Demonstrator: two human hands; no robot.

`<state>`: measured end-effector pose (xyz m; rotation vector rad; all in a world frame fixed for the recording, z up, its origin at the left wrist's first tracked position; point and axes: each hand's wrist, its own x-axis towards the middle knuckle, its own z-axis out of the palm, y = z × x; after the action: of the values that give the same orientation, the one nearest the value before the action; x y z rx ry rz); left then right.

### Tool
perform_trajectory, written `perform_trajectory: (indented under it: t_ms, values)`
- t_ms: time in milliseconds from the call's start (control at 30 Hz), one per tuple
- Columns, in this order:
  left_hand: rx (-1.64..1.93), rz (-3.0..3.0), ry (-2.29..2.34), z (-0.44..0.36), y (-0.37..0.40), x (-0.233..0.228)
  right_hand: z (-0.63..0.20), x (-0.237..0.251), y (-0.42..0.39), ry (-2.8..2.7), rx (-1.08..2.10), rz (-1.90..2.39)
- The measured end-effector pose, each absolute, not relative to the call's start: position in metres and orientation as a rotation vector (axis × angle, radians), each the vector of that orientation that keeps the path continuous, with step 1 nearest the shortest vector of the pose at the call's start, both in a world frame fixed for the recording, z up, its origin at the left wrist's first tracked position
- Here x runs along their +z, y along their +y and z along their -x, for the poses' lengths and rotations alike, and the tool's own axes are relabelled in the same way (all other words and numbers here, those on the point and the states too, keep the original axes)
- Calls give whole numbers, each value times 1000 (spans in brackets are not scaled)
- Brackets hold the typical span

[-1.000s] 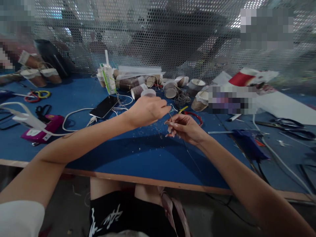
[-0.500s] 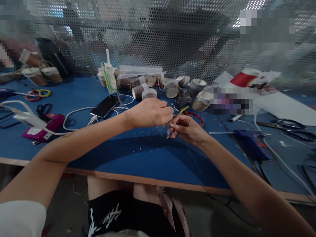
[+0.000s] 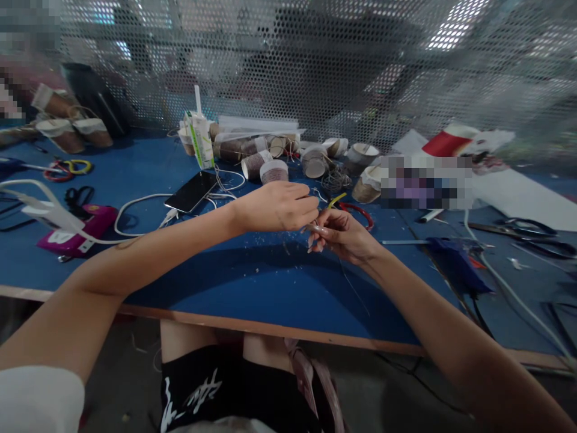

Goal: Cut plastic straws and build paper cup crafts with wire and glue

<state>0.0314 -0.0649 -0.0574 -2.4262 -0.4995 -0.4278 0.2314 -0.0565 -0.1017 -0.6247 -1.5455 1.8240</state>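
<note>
My left hand (image 3: 282,207) is closed, knuckles up, its fingertips meeting those of my right hand above the table. My right hand (image 3: 347,236) is closed in a pinch, thumb against the fingers. What lies between the fingers is small and hidden. Below my right hand a thin strand (image 3: 354,288) runs down and to the right; whether the hand holds its end is not clear. Just behind the hands are pliers or scissors with red and yellow handles (image 3: 356,210) and a tangle of fine wire (image 3: 336,178). Small scraps (image 3: 256,270) dot the blue tabletop (image 3: 265,300).
Several small brown cups (image 3: 365,183) crowd the back, near a drink carton (image 3: 201,141) with a straw. To the left are a phone (image 3: 192,192) on a white cable and a magenta case (image 3: 81,231). A blue glue gun (image 3: 455,261) and black scissors (image 3: 518,228) lie right.
Both hands have stayed together in nearly the same place, with only a slight shift of the fingers. The view has tilted a little.
</note>
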Motion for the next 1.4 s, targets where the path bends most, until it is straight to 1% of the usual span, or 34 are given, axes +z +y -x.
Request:
perform_trajectory:
  t_ms: [267,400,533,600,767,933,1067,1400]
  values:
    - [-436,2436,-471,-31,-65,-56,-231,-99,-59,-1519,1819,676]
    - [-426,2463,-607,-28,-60,-58,-230,-98,-58,-1475,1810,703]
    - [-727,2535,-937,-24,-47,-60,-230,-97,-57,-1430,1796,715]
    - [-828,2557,-1017,-22,-43,-59,-229,-97,-58,-1419,1792,719]
    - [-630,2554,-1012,-24,-48,-56,-226,-97,-60,-1414,1815,705]
    - [-589,2517,-953,-28,-60,-56,-225,-99,-60,-1461,1795,709]
    - [-492,2480,-917,-30,-67,-55,-224,-100,-61,-1470,1780,725]
    - [-488,2478,-1108,-39,-74,-55,-218,-110,-61,-1444,1816,669]
